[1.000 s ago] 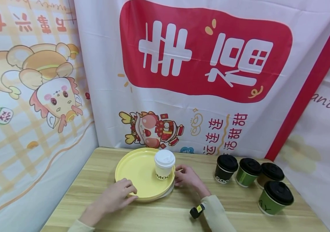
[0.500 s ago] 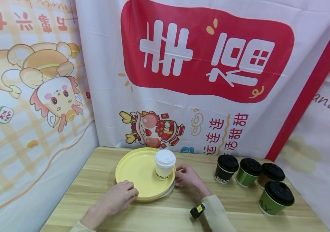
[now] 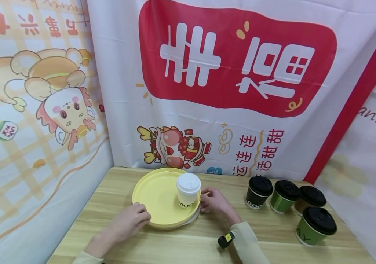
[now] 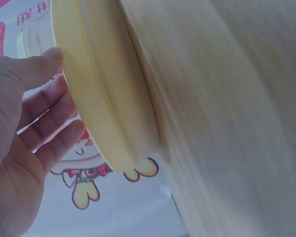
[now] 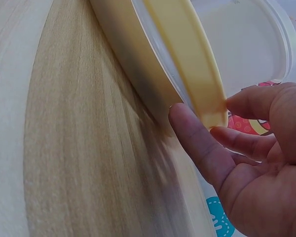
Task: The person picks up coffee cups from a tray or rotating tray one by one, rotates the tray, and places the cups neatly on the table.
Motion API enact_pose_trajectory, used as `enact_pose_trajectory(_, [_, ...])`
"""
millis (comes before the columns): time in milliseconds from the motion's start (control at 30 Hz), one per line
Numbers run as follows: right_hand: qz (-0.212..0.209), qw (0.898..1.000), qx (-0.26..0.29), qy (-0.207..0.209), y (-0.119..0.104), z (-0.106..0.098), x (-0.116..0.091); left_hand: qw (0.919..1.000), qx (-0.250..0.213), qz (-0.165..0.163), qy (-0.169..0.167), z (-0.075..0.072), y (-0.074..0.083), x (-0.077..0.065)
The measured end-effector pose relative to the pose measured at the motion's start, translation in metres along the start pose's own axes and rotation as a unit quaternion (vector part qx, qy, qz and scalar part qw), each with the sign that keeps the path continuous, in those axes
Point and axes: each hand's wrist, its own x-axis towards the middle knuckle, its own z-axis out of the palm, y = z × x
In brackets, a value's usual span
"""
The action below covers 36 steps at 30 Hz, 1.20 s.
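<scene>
A round yellow tray [image 3: 161,196] with a raised rim sits on a paler round base [image 3: 192,217], which peeks out at its front right. Upright on the tray's right side is a white paper cup [image 3: 188,190] with a white lid and black lettering. My left hand [image 3: 130,222] pinches the front-left rim; in the left wrist view its thumb [image 4: 42,66] lies against the rim and the fingers behind it. At the right edge my right hand [image 3: 212,201] touches the rim with extended fingers, one fingertip [image 5: 180,111] down near the base.
On the table's right stand several lidded cups: a black cup [image 3: 257,194], a green cup [image 3: 283,198], a brown cup [image 3: 310,200] and a larger green cup [image 3: 314,227]. A printed cloth [image 3: 121,110] hangs behind the wooden table [image 3: 174,249].
The tray has turned slightly, bringing the white cup a little nearer to me. My left hand has shifted left with the front rim. The right hand has stayed put.
</scene>
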Motion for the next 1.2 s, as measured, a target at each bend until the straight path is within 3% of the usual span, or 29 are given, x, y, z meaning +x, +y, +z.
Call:
enact_pose_trajectory(100, [0.0, 1.0, -0.001, 0.0, 0.0, 0.0, 0.0, 1.0, -0.007, -0.005, -0.004, -0.002, -0.005, -0.003])
enact_pose_trajectory(267, [0.001, 1.0, 0.001, -0.005, 0.0, 0.0, -0.001, 0.9985, 0.01, -0.045, -0.03, -0.003, -0.01, -0.008])
enact_pose_trajectory(400, [0.0, 1.0, 0.0, -0.005, -0.001, 0.0, -0.001, 0.9979, 0.023, -0.054, -0.027, -0.002, -0.011, -0.007])
enact_pose_trajectory(667, [0.003, 1.0, 0.007, 0.001, -0.001, 0.0, 0.0, 0.9989, 0.041, -0.024, -0.005, 0.0, -0.004, 0.008])
enact_pose_trajectory(1000, [0.006, 1.0, 0.01, -0.001, -0.001, 0.0, -0.001, 0.9988, 0.02, -0.016, -0.041, 0.013, 0.015, 0.017])
enact_pose_trajectory(1200, [0.01, 1.0, 0.009, -0.001, -0.004, 0.0, -0.003, 0.9993, 0.03, 0.013, -0.019, 0.017, 0.018, 0.018])
